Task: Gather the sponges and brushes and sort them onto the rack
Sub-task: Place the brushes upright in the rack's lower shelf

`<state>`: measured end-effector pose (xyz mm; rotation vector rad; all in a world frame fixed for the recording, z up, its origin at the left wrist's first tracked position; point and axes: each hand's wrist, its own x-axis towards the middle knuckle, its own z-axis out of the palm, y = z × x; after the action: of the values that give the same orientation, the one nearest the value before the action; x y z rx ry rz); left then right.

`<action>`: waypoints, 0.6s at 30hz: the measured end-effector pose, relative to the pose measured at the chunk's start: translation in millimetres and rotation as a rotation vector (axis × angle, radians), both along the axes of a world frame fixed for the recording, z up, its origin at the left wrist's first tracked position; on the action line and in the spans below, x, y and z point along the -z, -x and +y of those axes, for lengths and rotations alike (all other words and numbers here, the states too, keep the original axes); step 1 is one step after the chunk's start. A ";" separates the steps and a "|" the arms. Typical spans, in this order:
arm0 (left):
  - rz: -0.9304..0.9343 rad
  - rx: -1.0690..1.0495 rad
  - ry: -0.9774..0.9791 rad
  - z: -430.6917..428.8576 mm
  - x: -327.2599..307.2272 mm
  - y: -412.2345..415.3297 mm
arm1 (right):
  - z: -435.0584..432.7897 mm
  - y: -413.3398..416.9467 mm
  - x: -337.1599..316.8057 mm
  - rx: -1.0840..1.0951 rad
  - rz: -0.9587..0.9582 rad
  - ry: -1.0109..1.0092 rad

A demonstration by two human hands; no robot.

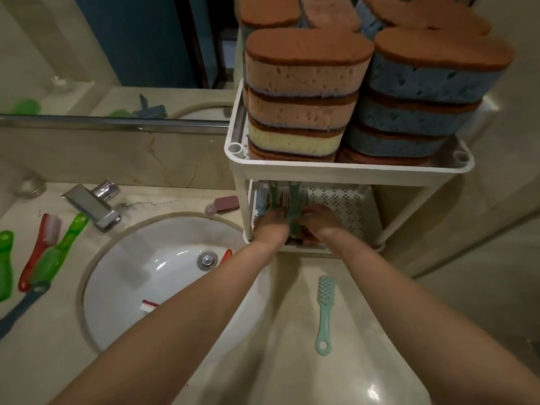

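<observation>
My left hand [270, 223] and right hand [320, 222] pinch a dark green plastic brush [293, 220] among other brushes [261, 198] at 9 o'clock in the perforated lower tray [342, 203] of the white plastic rack [243, 200]; its top tray [350, 169] holds stacked brown-topped foam sponges [304, 92].

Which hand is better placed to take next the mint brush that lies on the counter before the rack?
Right. The mint brush lies on the side of the right hand, close beside that forearm. The left hand would have to cross over.
</observation>
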<state>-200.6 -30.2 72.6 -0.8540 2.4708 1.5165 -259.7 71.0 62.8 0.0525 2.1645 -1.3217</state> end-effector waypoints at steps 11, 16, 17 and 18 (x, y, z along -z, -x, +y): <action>-0.082 -0.221 -0.182 -3.8 3.0 11.2 | -28.9 6.6 24.0 -0.174 0.125 -0.071; -0.007 -0.030 0.100 0.2 8.7 -3.2 | -30.7 7.6 29.0 -0.192 0.206 -0.143; 0.039 0.005 0.090 1.4 9.7 -6.8 | -30.8 8.0 29.3 -0.205 0.203 -0.151; 0.072 0.030 0.033 2.2 10.4 -10.1 | -31.1 8.3 29.6 -0.206 0.196 -0.145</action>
<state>-190.5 -28.0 62.1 -0.7772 2.5538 1.5278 -268.0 39.9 33.1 -0.2452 2.3549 -1.0907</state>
